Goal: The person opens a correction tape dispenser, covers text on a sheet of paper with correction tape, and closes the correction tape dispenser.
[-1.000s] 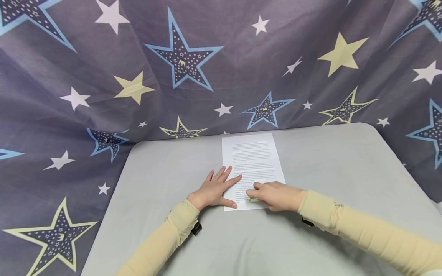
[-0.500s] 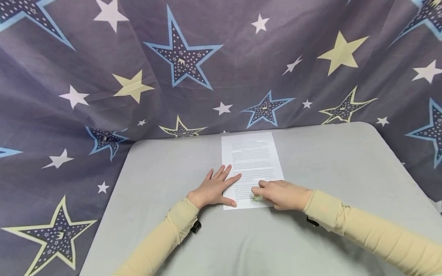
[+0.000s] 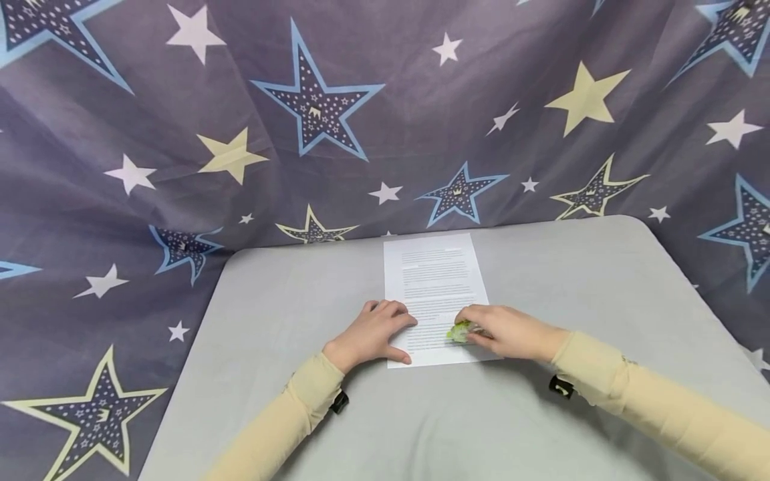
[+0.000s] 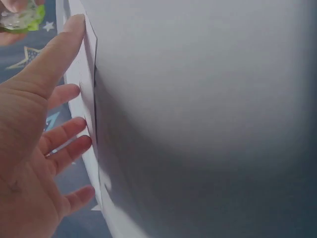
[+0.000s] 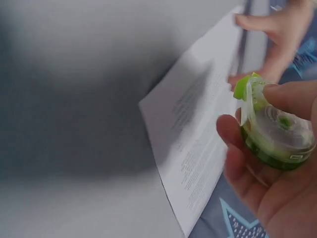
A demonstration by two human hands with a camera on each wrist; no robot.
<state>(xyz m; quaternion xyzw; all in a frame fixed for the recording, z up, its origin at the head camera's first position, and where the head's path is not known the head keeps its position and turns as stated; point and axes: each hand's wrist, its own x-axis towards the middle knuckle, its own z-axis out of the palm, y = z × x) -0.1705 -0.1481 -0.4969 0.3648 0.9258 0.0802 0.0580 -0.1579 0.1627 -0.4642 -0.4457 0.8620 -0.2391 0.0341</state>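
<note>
A printed sheet of paper (image 3: 430,267) lies on the table with its lower part between the two hands. My right hand (image 3: 511,331) grips a green, see-through correction tape (image 5: 277,131) between thumb and fingers, over the lower right of the sheet. In the right wrist view its bright green tip points toward the other hand, apart from the paper. My left hand (image 3: 371,337) touches the sheet's lower left edge with its fingertips, the fingers spread and slightly bent. Nothing is in its palm in the left wrist view. Pale blank strips break up some of the printed lines.
A grey cloth-covered table (image 3: 289,294) surrounds the sheet on all sides. Behind it hangs a purple curtain (image 3: 361,180) patterned with stars. A black wrist strap piece (image 3: 561,386) sits under the right cuff.
My right hand has moved right and turned, so the correction tape now shows more fully. The left hand's fingers have drawn in from flat to arched. The view has shifted slightly.
</note>
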